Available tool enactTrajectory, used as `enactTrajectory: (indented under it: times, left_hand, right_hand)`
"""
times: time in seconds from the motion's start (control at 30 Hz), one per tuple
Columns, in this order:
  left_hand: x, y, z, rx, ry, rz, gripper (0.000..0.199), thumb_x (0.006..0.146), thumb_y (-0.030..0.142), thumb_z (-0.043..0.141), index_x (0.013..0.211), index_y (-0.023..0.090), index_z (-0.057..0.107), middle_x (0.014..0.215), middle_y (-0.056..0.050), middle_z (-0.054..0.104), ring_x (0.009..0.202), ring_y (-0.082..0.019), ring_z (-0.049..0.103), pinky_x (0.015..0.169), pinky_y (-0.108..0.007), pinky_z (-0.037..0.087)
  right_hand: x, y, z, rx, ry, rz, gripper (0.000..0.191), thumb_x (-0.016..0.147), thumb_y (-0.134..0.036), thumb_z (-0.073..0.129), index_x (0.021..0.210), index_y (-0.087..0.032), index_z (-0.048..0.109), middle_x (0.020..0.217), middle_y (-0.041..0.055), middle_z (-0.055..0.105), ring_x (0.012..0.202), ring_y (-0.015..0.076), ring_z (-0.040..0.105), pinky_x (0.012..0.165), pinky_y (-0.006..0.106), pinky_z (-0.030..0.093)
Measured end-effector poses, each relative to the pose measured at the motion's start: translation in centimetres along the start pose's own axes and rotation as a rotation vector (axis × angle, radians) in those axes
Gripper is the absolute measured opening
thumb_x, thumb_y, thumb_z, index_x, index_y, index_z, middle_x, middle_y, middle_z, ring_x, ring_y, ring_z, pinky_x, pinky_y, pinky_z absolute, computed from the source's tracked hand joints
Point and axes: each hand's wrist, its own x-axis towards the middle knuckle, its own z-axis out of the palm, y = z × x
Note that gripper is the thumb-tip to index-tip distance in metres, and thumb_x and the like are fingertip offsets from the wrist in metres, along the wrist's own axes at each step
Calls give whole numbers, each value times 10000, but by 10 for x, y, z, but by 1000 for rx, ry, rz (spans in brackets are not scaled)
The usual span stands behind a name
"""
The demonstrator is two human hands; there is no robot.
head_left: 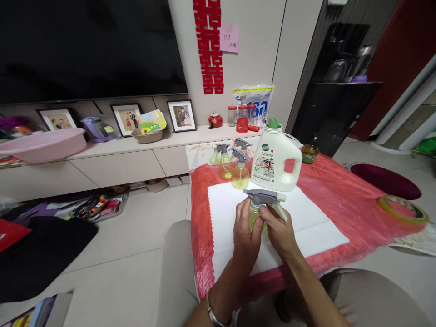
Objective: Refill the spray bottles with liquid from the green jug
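Both my hands are closed around one small spray bottle with yellowish liquid and a grey and pale green trigger head, held upright over a white cloth. My left hand wraps the bottle's body from the left. From the right, my right hand grips it near the neck, just below the trigger. The bottle's lower part is hidden by my fingers. Behind it stand a large pale detergent jug with a green piece in its open mouth, and another spray bottle with yellow liquid.
More spray bottles, one amber, stand at the table's back left. A red plastic-covered tabletop lies under the cloth, with a tape roll at the right edge and a dark pump bottle at the back. Beyond is a low cabinet.
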Motion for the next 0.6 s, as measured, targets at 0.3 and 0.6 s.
enactTrajectory:
  times: [0.3,0.6]
  left_hand:
    - [5,7,-6,-31,-71,-31,523,995,336,473,1493,211,371,1418,-149,516,1359,-246,483,1139,-439,405]
    - [3,10,-4,-92,-79,-102,421,978,329,501,1378,197,509,1372,-147,578,1300,-271,538,1114,-473,429]
  right_hand:
    - [8,-9,-9,-9,-119,-48,416,839,-474,664,1141,-188,659,1193,83,613,1106,199,583,1027,342,474]
    - [9,-11,-9,-8,-117,-41,406,790,-409,749,1087,-180,593,1087,73,626,1032,185,604,950,329,499]
